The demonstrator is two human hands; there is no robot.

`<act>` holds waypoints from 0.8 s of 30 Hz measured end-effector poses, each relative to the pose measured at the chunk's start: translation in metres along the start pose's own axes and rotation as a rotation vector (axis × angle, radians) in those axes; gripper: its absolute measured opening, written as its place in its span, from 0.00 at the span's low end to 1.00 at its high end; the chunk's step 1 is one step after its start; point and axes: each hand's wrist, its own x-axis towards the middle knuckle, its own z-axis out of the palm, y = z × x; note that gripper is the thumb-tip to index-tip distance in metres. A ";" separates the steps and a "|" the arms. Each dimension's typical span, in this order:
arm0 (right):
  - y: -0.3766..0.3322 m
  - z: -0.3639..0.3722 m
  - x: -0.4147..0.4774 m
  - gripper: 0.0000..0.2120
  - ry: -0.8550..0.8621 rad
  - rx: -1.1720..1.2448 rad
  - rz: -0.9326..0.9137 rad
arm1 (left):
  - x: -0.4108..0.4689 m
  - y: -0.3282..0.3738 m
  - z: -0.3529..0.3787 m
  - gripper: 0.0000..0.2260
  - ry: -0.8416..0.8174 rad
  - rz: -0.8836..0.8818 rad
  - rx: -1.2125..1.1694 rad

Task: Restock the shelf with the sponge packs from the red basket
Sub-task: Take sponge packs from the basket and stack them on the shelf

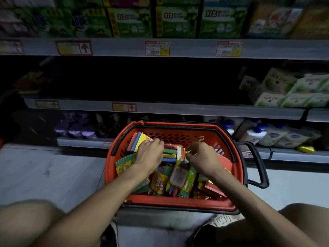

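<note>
The red basket [178, 202] stands on the floor in front of me, filled with several colourful sponge packs [179, 177]. My left hand [150, 154] reaches into the far left of the basket and grips an upright pack with red, blue and yellow sponges [138, 140]. My right hand [203, 156] is over the middle, its fingers curled and pinching the top edge of a pack [180, 154]. The dark middle shelf [160, 107] lies straight ahead above the basket.
The basket's black handle [260, 164] sticks out to the right. White and green boxes [292, 93] fill the shelf's right end. Bottles [256, 135] stand on the lowest shelf behind the basket. Green detergent boxes [176, 22] line the top shelf. My knees flank the basket.
</note>
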 end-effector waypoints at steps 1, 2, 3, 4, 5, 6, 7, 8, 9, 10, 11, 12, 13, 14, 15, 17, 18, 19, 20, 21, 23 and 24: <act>0.000 0.002 0.003 0.13 -0.009 -0.008 0.008 | 0.001 -0.004 0.004 0.08 -0.007 0.001 -0.004; -0.001 0.003 0.005 0.13 -0.010 -0.019 0.010 | 0.001 -0.008 0.008 0.08 -0.009 0.010 -0.008; -0.003 0.004 0.007 0.13 -0.011 -0.028 0.018 | 0.002 -0.013 0.013 0.07 0.008 0.035 -0.022; -0.005 0.005 0.009 0.14 -0.004 -0.035 0.019 | 0.003 -0.017 0.016 0.05 0.025 0.078 -0.043; -0.009 0.006 0.009 0.14 0.007 -0.041 0.019 | 0.005 -0.022 0.022 0.05 0.065 0.130 -0.059; -0.014 0.005 0.009 0.15 0.020 -0.041 0.017 | 0.009 -0.028 0.029 0.07 0.107 0.187 -0.054; -0.019 0.005 0.007 0.15 0.028 -0.036 0.021 | 0.015 -0.034 0.035 0.07 0.177 0.246 -0.042; -0.025 0.005 0.003 0.15 0.033 -0.026 0.020 | 0.020 -0.039 0.039 0.04 0.231 0.296 -0.022; -0.029 0.005 -0.003 0.15 0.038 -0.013 0.016 | 0.024 -0.043 0.042 0.02 0.286 0.343 -0.012; -0.032 0.005 -0.011 0.14 0.049 0.006 0.014 | 0.027 -0.047 0.045 0.03 0.329 0.390 -0.005; -0.033 0.005 -0.019 0.13 0.056 0.020 0.020 | 0.031 -0.052 0.049 0.04 0.369 0.440 -0.005; -0.033 0.005 -0.027 0.13 0.051 0.037 0.030 | 0.035 -0.056 0.051 0.04 0.380 0.484 -0.011; -0.032 0.005 -0.033 0.12 0.034 0.062 0.051 | 0.038 -0.060 0.053 0.04 0.394 0.526 -0.025; -0.030 0.005 -0.036 0.11 0.014 0.103 0.083 | 0.041 -0.062 0.053 0.04 0.409 0.561 -0.032; -0.028 0.006 -0.034 0.10 -0.002 0.145 0.124 | 0.045 -0.064 0.050 0.04 0.421 0.590 -0.031; -0.026 0.009 -0.024 0.09 -0.032 0.239 0.209 | 0.056 -0.062 0.038 0.03 0.415 0.658 -0.020; -0.027 0.010 -0.015 0.10 -0.052 0.316 0.272 | 0.060 -0.060 0.029 0.04 0.426 0.687 -0.018; -0.026 0.011 -0.003 0.11 -0.074 0.417 0.340 | 0.063 -0.058 0.020 0.04 0.444 0.705 -0.016; -0.027 0.010 0.007 0.13 -0.099 0.541 0.403 | 0.064 -0.057 0.010 0.04 0.455 0.715 -0.009; -0.029 0.007 0.016 0.15 -0.116 0.647 0.451 | 0.064 -0.056 0.000 0.03 0.458 0.717 -0.002; -0.031 -0.002 0.030 0.22 -0.140 0.776 0.474 | 0.059 -0.058 -0.018 0.04 0.484 0.699 0.018; -0.033 -0.006 0.033 0.25 -0.166 0.828 0.469 | 0.056 -0.059 -0.025 0.04 0.494 0.690 0.035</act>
